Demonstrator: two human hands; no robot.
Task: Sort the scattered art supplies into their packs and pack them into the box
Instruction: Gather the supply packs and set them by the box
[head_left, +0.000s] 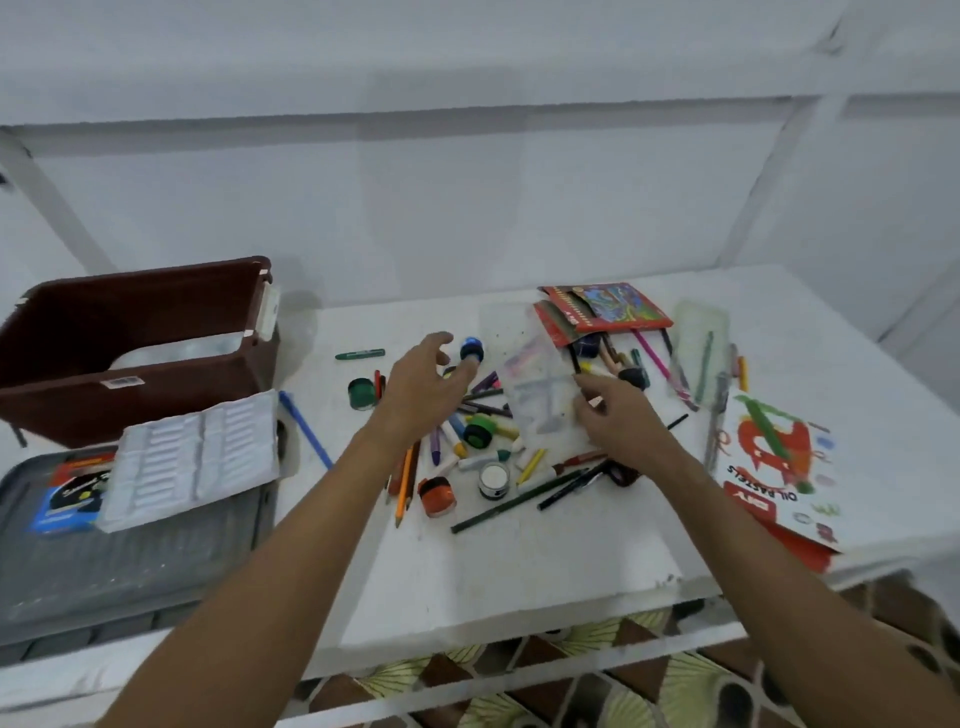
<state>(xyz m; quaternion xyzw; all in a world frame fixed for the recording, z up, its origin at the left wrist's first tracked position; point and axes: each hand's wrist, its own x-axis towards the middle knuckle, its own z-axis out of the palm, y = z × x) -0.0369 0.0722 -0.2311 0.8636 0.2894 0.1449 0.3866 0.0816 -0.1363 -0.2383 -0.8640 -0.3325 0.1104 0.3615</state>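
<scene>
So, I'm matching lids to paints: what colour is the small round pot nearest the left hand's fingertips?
Blue, the small round paint pot, clearest in the head view.

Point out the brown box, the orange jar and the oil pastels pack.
brown box (156, 384): head view, front wall.
orange jar (437, 496): head view, its side.
oil pastels pack (769, 467): head view, printed cover.

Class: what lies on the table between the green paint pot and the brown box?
Head view: nothing. Bare white table separates the green paint pot from the brown box.
</scene>
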